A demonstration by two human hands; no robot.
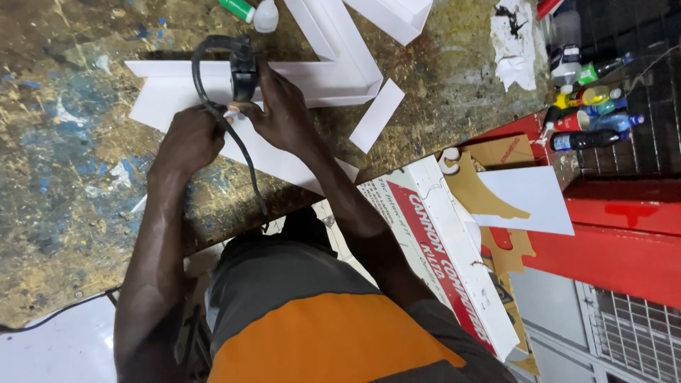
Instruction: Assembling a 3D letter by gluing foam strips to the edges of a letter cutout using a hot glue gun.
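Both your hands work a black corded power tool on white board pieces at the tabletop's near edge.

Your right hand point(284, 113) wraps its fingers closed around the black power tool point(243, 69), holding it upright on the white angled piece point(319, 74), probably so its working end stays on the material. Your left hand point(190, 138) is curled shut, pressing down on the flat white sheet point(159, 96) beside the tool's black cord point(241, 152), seemingly to stop it sliding on the paint-stained tabletop point(78, 163). A loose white strip point(376, 115) lies just beside.
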